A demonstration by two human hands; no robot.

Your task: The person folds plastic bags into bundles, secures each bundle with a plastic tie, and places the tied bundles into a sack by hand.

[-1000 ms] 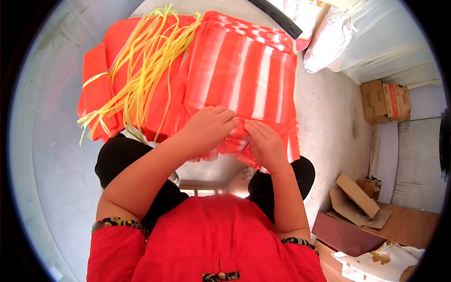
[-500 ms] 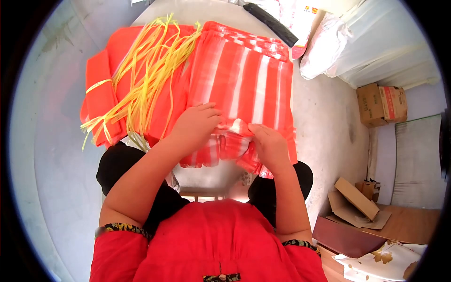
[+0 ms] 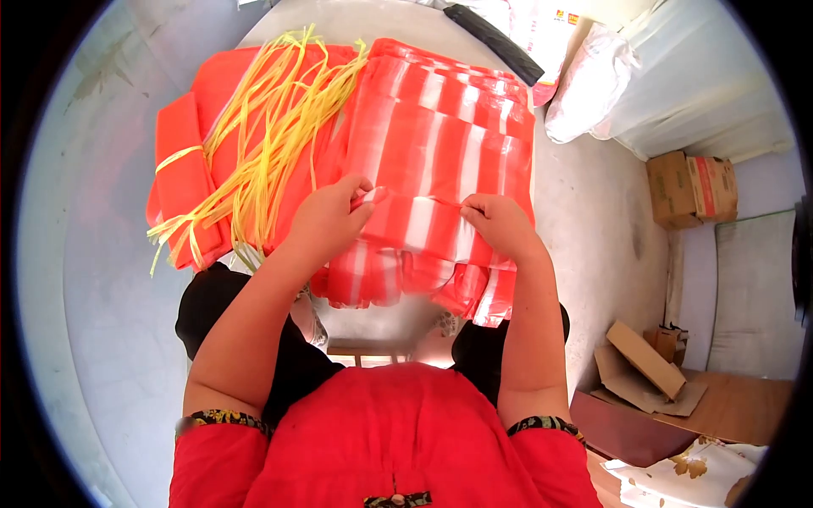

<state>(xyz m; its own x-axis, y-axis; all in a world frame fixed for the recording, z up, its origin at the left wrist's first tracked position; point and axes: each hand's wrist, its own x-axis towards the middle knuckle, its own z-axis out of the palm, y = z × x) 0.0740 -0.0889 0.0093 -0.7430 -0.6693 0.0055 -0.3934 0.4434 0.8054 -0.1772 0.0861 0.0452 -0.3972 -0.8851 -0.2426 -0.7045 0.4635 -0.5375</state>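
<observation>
A stack of red-and-white striped plastic bags (image 3: 428, 161) lies in front of me, its gathered ends hanging over the near edge. My left hand (image 3: 335, 212) is closed on a fold of the top bag near the stack's left side, with a bit of red plastic showing between thumb and fingers. On the right, my right hand (image 3: 498, 223) pinches the same fold between thumb and fingertips. The fold runs taut between the two hands. Beside the stack, a bunch of yellow plastic strips (image 3: 284, 135) rests across plain red bags (image 3: 233, 76).
A red bundle tied with a yellow strip (image 3: 182, 144) sits at the left. The pale tabletop (image 3: 373, 19) carries a long black object (image 3: 494, 42) at the back. White sacks (image 3: 589, 85) stand behind it; cardboard boxes (image 3: 693, 188) are at the right.
Both hands have gone from resting flatter on the stack to pinching the top bag's fold, drawing apart slightly. The plastic between them has straightened.
</observation>
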